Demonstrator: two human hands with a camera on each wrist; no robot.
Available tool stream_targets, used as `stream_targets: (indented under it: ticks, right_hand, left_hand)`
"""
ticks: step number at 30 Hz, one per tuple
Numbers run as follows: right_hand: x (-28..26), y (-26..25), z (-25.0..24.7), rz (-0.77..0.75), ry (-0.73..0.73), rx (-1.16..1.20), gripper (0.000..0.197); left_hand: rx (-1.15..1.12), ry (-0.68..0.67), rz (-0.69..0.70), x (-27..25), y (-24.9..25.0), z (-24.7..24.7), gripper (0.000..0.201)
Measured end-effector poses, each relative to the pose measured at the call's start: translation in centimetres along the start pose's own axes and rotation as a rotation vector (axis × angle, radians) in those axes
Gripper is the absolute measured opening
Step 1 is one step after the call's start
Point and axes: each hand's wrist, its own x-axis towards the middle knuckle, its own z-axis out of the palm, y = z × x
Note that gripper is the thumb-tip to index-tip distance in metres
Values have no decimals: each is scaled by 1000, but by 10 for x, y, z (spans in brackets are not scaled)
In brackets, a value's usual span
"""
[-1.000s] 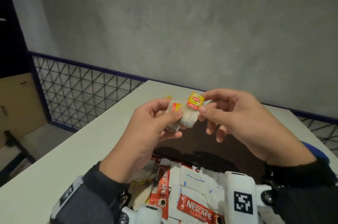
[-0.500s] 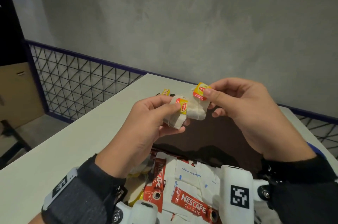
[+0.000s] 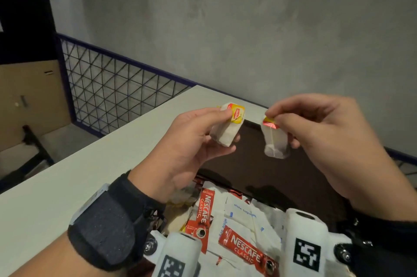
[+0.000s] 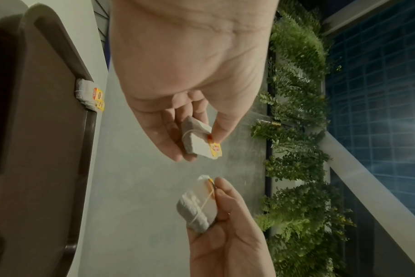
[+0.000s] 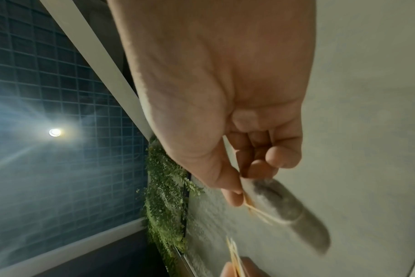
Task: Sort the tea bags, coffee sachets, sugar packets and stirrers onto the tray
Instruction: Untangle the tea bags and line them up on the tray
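Showing only in the left wrist view: tea bags (image 4: 88, 94) on tray (image 4: 36, 131).

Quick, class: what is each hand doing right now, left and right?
Left hand: its grip pinches a tea bag with a yellow tag.
Right hand: its grip pinches another tea bag at the tag.

Black sleeves (image 3: 383, 238), white wrist mounts (image 3: 304, 242) (checkered markers).
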Motion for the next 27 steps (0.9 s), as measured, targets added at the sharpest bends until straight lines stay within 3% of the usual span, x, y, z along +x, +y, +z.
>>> stream_targets:
  ticks: [3,7,17,22,27]
  right_hand:
    - [2,7,7,18,-11,-48,28]
    - [-2,6,17,0,-37,-8,13]
    - [-1,8,24,-14,-20,-26,18]
    - [0,9,20,25,-94,39,16]
    - [-1,7,18,27,-160,10,16]
  left_hand:
    - [13,-21,1,0,-1,1,22]
    - [40,-43,0,0,-3,2,23]
    - [63,-64,46,-3,-2,5,23]
    - [74,-76,22,-3,-3,3,30]
    - [204,-82,56,-3,-4,4,23]
